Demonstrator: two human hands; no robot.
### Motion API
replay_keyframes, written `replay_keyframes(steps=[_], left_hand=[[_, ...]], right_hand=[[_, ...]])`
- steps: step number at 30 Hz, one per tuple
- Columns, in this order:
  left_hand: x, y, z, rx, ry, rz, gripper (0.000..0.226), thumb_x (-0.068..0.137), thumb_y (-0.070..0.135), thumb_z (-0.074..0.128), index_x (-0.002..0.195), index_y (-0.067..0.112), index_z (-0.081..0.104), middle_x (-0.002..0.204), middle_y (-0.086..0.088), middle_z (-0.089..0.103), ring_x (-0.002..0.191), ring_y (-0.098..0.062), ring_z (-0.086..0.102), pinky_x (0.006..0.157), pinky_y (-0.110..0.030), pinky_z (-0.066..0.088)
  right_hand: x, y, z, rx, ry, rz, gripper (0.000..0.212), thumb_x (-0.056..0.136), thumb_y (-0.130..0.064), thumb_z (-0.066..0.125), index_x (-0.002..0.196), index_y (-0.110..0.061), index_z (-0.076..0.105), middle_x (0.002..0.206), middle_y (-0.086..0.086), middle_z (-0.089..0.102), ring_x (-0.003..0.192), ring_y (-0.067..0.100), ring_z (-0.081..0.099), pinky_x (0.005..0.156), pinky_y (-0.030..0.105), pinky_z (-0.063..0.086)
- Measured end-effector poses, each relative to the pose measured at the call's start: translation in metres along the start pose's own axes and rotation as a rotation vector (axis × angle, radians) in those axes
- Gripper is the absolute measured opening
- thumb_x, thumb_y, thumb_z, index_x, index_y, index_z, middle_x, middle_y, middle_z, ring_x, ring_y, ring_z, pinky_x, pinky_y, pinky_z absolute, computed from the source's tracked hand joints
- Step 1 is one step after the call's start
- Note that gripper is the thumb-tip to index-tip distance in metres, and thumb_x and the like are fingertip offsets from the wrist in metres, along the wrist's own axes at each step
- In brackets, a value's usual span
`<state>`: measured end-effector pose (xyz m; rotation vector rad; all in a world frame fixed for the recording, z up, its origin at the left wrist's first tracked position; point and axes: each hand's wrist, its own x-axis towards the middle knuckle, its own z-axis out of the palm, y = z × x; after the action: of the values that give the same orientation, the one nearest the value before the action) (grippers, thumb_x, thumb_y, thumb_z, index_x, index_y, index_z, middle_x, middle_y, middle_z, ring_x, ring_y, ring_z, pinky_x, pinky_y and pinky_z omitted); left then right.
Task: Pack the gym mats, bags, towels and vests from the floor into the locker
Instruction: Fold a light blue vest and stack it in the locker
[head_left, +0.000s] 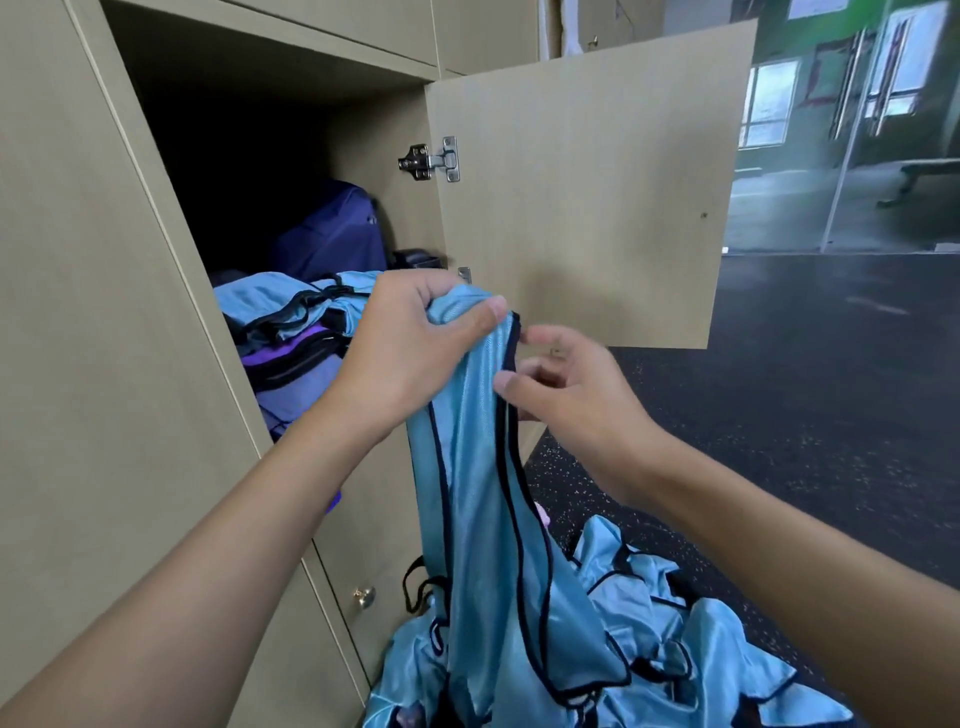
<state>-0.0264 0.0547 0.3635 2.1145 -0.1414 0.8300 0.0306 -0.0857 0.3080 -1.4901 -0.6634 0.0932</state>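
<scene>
My left hand (415, 348) grips the top of a light blue vest (478, 499) with dark trim, which hangs down in front of the open locker (171, 218). My right hand (566, 384) hovers just right of the vest with relaxed fingers, its fingertips near the dark edge. More blue vests (291, 304) lie inside the locker on a purple bag (296, 369). A dark blue bag (337, 234) stands further back. A heap of blue vests (675, 649) lies on the floor below.
The locker door (587, 192) stands open to the right, right behind my hands. A lower cabinet door with a brass knob (363, 597) is closed. Dark speckled rubber floor (805, 415) stretches right toward a glass wall (852, 130).
</scene>
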Motion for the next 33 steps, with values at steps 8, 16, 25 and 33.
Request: replay_keyframes(steps=[8, 16, 25, 33], left_hand=[[-0.007, 0.001, -0.009, 0.085, -0.213, -0.069, 0.039, 0.087, 0.026, 0.076, 0.083, -0.011, 0.066, 0.066, -0.021, 0.056, 0.059, -0.016, 0.044, 0.052, -0.027, 0.033], [-0.007, 0.001, -0.016, 0.025, -0.156, -0.078, 0.027, 0.098, 0.022, 0.064, 0.091, -0.004, 0.067, 0.079, -0.026, 0.061, 0.065, -0.025, 0.049, 0.061, -0.036, 0.042], [-0.014, 0.004, -0.006, 0.028, -0.102, -0.105, 0.023, 0.089, 0.019, 0.075, 0.077, 0.000, 0.068, 0.061, -0.009, 0.055, 0.054, -0.011, 0.046, 0.048, -0.021, 0.036], [-0.001, -0.001, -0.016, -0.164, 0.205, -0.185, 0.017, 0.095, 0.021, 0.067, 0.085, 0.009, 0.059, 0.074, -0.010, 0.055, 0.066, -0.020, 0.048, 0.059, -0.032, 0.038]], right_hand=[[-0.007, 0.004, -0.002, -0.161, 0.011, 0.013, 0.021, 0.099, -0.006, 0.047, 0.092, 0.011, 0.058, 0.074, 0.010, 0.050, 0.065, 0.019, 0.039, 0.059, 0.033, 0.032], [-0.017, 0.001, 0.003, -0.087, -0.097, 0.005, 0.010, 0.097, -0.005, 0.056, 0.101, -0.004, 0.065, 0.091, 0.008, 0.074, 0.082, 0.020, 0.069, 0.079, 0.036, 0.058], [-0.018, 0.003, 0.004, -0.093, -0.040, -0.015, 0.023, 0.100, -0.016, 0.055, 0.093, 0.004, 0.062, 0.087, 0.021, 0.067, 0.074, 0.021, 0.058, 0.072, 0.041, 0.051], [-0.022, 0.013, 0.000, -0.312, -0.156, 0.025, 0.033, 0.099, -0.017, 0.057, 0.069, -0.008, 0.050, 0.062, -0.001, 0.042, 0.053, 0.008, 0.036, 0.051, 0.023, 0.033]])
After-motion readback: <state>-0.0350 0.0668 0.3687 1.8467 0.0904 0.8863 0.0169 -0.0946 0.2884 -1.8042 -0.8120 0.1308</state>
